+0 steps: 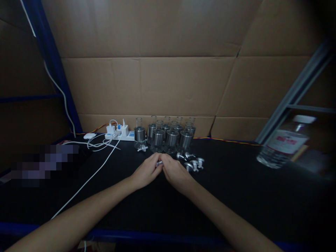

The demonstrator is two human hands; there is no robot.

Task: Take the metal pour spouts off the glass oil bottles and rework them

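Observation:
My left hand [145, 171] and my right hand [177, 172] meet over the black table, fingers curled together. Between their fingertips shows the end of a small silvery piece [159, 163]; most of it is hidden. Just beyond them stand several glass bottles with steel sleeves [172, 138] and clear necks, grouped close together. One such bottle [139, 134] stands slightly apart on the left, with a small metal spout-like stopper [142, 148] lying before it. Several similar silvery stoppers [193, 163] lie loose beside my right hand.
A white power strip [111, 135] with plugged chargers and tangled white cables [99, 168] lies at back left. A water bottle [285, 141] stands on the right. Cardboard [157, 85] lines the back, and a blue metal post [56, 59] rises at left.

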